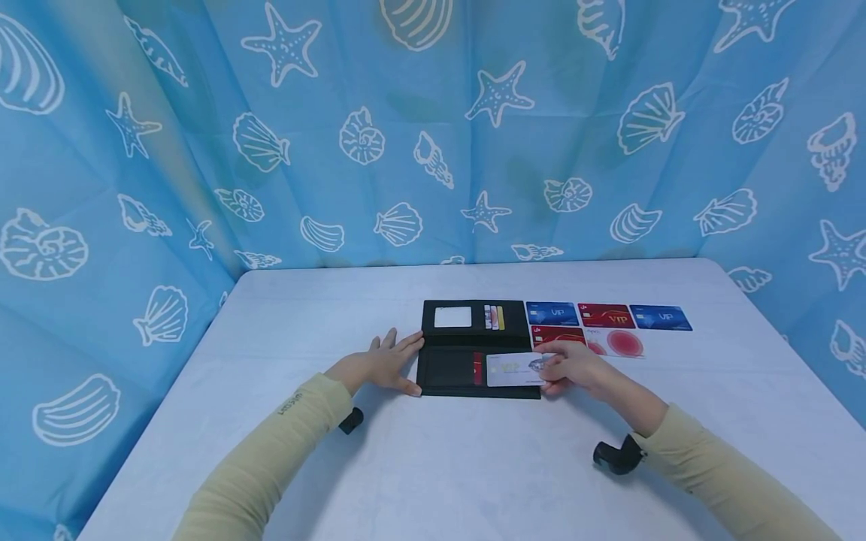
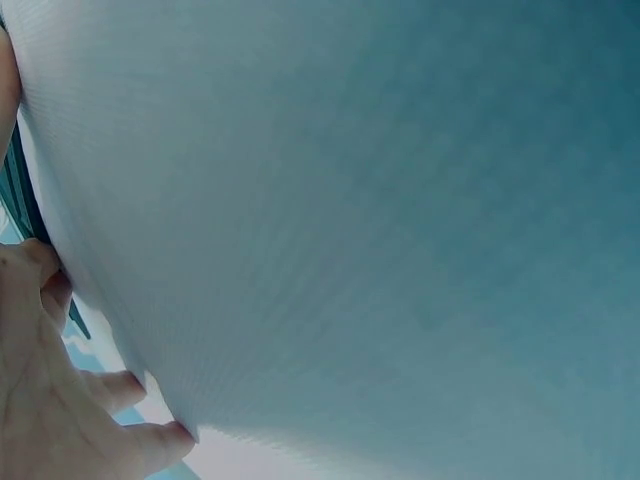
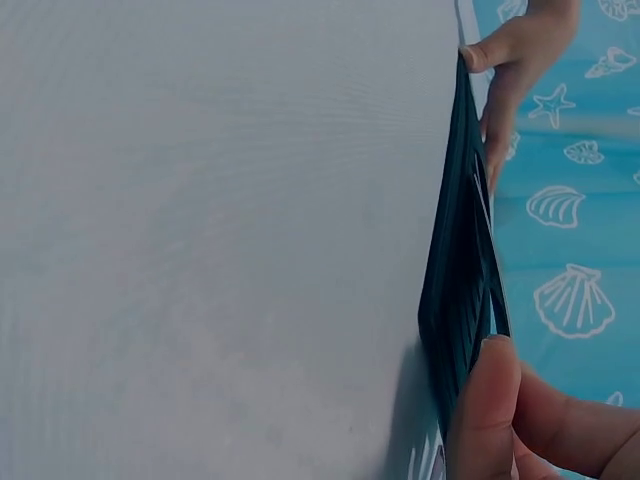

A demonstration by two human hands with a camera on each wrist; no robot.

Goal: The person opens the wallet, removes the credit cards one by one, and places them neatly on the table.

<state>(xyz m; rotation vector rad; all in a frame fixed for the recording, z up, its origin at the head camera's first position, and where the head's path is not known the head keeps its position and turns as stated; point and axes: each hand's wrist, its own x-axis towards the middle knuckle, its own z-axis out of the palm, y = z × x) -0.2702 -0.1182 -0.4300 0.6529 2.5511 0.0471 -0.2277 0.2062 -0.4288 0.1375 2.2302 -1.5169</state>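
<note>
The right hand (image 1: 575, 368) pinches a white card (image 1: 510, 370) by its right end, over the right part of the near half of an open black wallet (image 1: 443, 368). The left hand (image 1: 389, 364) — fingers extended, gripping nothing — touches the wallet's left edge. Just left of the white card, a red card (image 1: 477, 368) shows in the near half. Right of the wallet, 5 loose cards (image 1: 607, 315) lie in 2 rows on the white tabletop (image 1: 433, 466) — a blue shell-patterned curtain (image 1: 433, 98) hangs beyond.
</note>
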